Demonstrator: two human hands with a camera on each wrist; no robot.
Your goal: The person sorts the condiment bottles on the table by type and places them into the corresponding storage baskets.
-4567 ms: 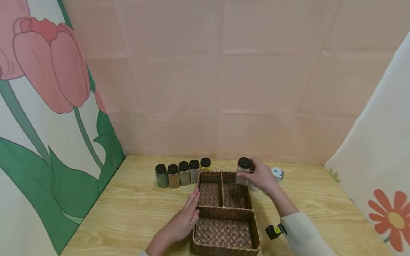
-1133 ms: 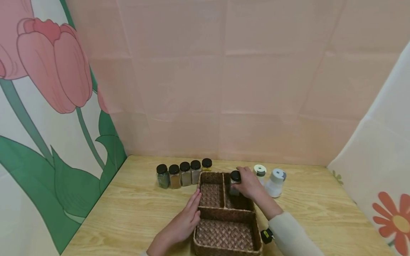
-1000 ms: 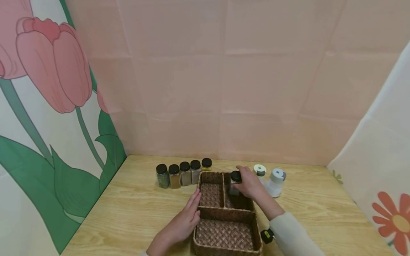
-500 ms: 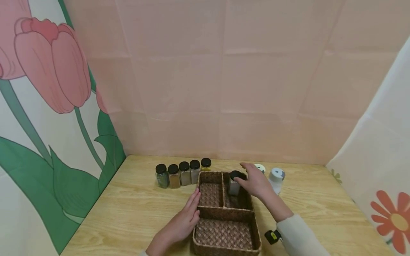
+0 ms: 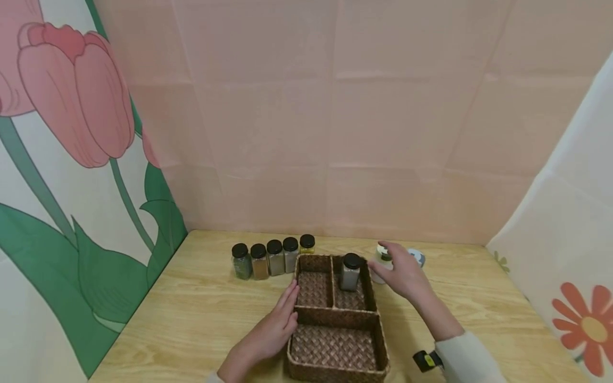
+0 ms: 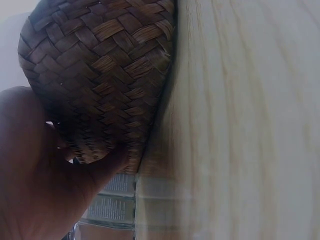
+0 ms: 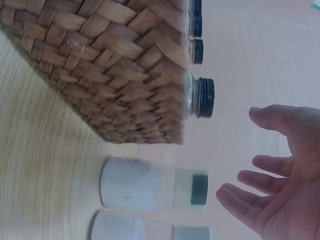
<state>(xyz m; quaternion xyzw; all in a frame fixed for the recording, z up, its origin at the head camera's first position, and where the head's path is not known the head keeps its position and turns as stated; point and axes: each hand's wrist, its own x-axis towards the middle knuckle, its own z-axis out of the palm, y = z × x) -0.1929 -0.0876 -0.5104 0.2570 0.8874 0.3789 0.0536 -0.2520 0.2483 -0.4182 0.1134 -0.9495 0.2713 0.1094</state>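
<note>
Change: right hand (image 5: 404, 270) has just let go of the black-lidded jar (image 5: 350, 279); we see its fingers parted and holding nothing, off the basket's (image 5: 337, 373) right side. Jar now stands upright in the basket's back-right compartment. Left hand (image 5: 273, 331), unmoved, lies along the basket's left wall, fingers straight, grasping nothing. We judge this placing done, the work only partly so: row of five jars (image 5: 275, 260) off the basket's back-left corner, two pale bottles (image 7: 135, 182) to its right.
</note>
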